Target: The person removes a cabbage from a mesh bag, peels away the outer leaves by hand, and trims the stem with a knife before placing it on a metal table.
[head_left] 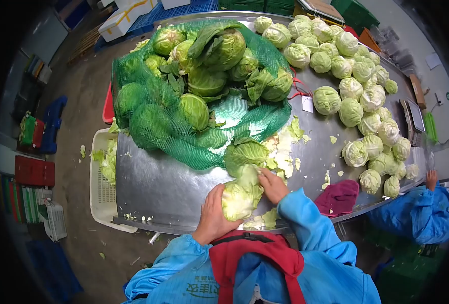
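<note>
Close to my body, at the table's near edge, a pale green cabbage point(237, 202) rests in my left hand point(212, 215), whose fingers curve round its left side. My right hand point(273, 186) is on the other side, its fingers closed on a cabbage leaf point(252, 178) at the top of the head. Just beyond lies a darker green outer leaf point(246, 154). A green mesh sack point(158, 126) spreads open behind it, with several untrimmed cabbages point(195, 111) in it. Loose leaf scraps point(281, 152) lie right of the sack.
Several trimmed cabbages point(350, 87) are heaped along the table's right side. A maroon cloth point(338, 197) lies near the front edge. At left stands a white plastic basket point(102, 197) with leaf scraps. A co-worker in a blue sleeve point(422, 213) is at the right, near a scale point(413, 120).
</note>
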{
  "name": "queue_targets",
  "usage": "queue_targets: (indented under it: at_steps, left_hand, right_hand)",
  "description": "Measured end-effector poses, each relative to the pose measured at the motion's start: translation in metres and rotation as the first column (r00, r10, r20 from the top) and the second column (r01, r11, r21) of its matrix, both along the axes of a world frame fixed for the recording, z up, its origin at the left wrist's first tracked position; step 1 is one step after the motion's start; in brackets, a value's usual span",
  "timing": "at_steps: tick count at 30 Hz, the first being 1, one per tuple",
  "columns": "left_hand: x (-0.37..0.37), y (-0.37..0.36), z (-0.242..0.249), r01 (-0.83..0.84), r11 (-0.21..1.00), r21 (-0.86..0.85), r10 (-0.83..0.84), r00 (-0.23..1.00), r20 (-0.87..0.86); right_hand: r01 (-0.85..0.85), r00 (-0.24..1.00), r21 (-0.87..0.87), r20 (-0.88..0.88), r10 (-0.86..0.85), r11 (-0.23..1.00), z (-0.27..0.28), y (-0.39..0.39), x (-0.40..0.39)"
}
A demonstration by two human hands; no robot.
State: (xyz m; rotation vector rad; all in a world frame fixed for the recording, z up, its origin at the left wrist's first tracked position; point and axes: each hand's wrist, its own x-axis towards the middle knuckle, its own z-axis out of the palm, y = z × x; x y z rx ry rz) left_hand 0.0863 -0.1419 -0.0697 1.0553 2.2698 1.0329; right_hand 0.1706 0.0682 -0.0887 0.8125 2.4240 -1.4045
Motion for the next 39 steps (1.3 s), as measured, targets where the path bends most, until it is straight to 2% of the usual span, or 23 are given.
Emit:
queue_targets:
  at_steps: [2,3,4,6,8,9,10,12,14,15,18,20,22,23,26,28,29,31,32,33,34,35,39]
  left_hand:
    - [-0.013,-0.011,-0.004,0.022,0.999,0.035,-0.023,0.999,0.028]
    - [-0.019,-0.017,-0.007,0.031,0.997,0.066,-0.035,0.997,0.066]
    - [-0.020,-0.025,-0.008,0.020,0.998,0.062,-0.024,0.997,0.067]
    - [-0.018,-0.041,-0.012,-0.208,0.978,0.021,0.174,0.869,0.462]
    - [-0.009,-0.046,-0.033,-0.324,0.944,0.058,0.229,0.772,0.592]
    - [-0.005,-0.045,-0.036,-0.368,0.928,0.066,0.263,0.768,0.584]
    - [-0.002,-0.043,-0.038,-0.412,0.908,0.078,0.296,0.762,0.576]
    - [0.001,-0.035,-0.033,-0.449,0.892,0.050,0.352,0.760,0.546]
    - [0.004,-0.030,-0.030,-0.458,0.889,0.017,0.387,0.769,0.510]
    - [0.005,-0.026,-0.031,-0.520,0.854,0.000,0.436,0.716,0.545]
    - [0.007,-0.024,-0.032,-0.581,0.814,-0.013,0.477,0.654,0.587]
    - [0.006,-0.025,-0.027,-0.586,0.811,-0.006,0.474,0.650,0.593]
    - [0.003,-0.022,-0.014,-0.586,0.810,0.025,0.444,0.640,0.627]
    - [0.002,-0.023,-0.019,-0.587,0.809,0.029,0.443,0.641,0.627]
    - [-0.004,-0.026,-0.030,-0.500,0.863,0.067,0.386,0.739,0.552]
    - [-0.010,-0.022,-0.020,-0.252,0.964,0.081,0.240,0.961,0.133]
    - [-0.013,-0.017,-0.013,-0.183,0.977,0.110,0.180,0.983,0.038]
    - [-0.010,-0.011,-0.004,-0.188,0.974,0.127,0.189,0.982,0.002]
    - [-0.010,-0.008,-0.001,-0.199,0.969,0.145,0.206,0.978,-0.034]
    - [-0.007,-0.008,-0.007,-0.202,0.968,0.150,0.210,0.977,-0.041]
    - [0.000,-0.013,-0.021,-0.299,0.948,0.113,0.277,0.944,0.177]
    - [0.005,-0.013,-0.022,-0.382,0.923,0.051,0.334,0.859,0.389]
    - [0.005,-0.005,-0.016,-0.467,0.871,0.153,0.235,0.668,0.706]
  right_hand:
    - [0.190,0.980,-0.258,0.100,-0.170,0.947,-0.008,0.008,0.010]
    - [0.168,0.977,-0.296,-0.074,-0.198,0.940,-0.017,0.000,0.017]
    - [0.158,0.980,-0.300,-0.072,-0.187,0.941,-0.022,-0.009,0.029]
    - [0.064,0.938,-0.095,-0.335,-0.092,0.993,0.005,-0.036,0.040]
    - [0.048,0.940,-0.158,-0.326,-0.098,0.986,0.002,-0.040,0.051]
    - [0.330,0.924,-0.348,-0.072,-0.376,0.878,-0.001,-0.033,0.054]
    - [0.600,0.794,-0.439,0.222,-0.567,0.669,-0.002,-0.027,0.054]
    - [0.574,0.811,-0.464,0.205,-0.549,0.675,0.007,-0.030,0.049]
    - [0.277,0.915,-0.299,-0.209,-0.346,0.913,-0.006,-0.052,0.046]
    - [0.251,0.897,-0.215,-0.316,-0.310,0.944,0.003,-0.062,0.035]
    - [0.123,0.942,-0.050,-0.308,-0.132,0.991,-0.023,-0.069,0.030]
    - [0.173,0.927,-0.077,-0.323,-0.189,0.982,-0.038,-0.061,0.040]
    - [0.234,0.965,-0.193,-0.074,-0.252,0.953,-0.067,-0.043,0.056]
    - [0.233,0.965,-0.191,-0.077,-0.251,0.954,-0.062,-0.037,0.058]
    - [0.399,0.917,-0.127,0.078,-0.392,0.908,-0.032,-0.025,0.053]
    - [0.220,0.897,-0.096,-0.371,-0.240,0.971,0.006,-0.026,0.035]
    - [0.227,0.897,-0.101,-0.367,-0.248,0.969,0.005,-0.031,0.026]
    - [-0.038,0.852,0.000,-0.522,0.032,0.999,0.000,-0.037,0.006]
    - [-0.038,0.849,0.004,-0.528,0.034,0.999,0.001,-0.034,0.006]
    - [-0.050,0.919,-0.148,-0.395,-0.013,0.988,0.002,-0.029,0.005]
    - [-0.041,0.970,-0.299,-0.242,-0.034,0.953,0.001,-0.026,0.004]
    - [-0.036,0.967,-0.277,-0.250,-0.035,0.960,-0.002,-0.028,0.007]
    - [0.060,0.930,-0.197,-0.344,-0.127,0.979,-0.019,-0.039,0.008]
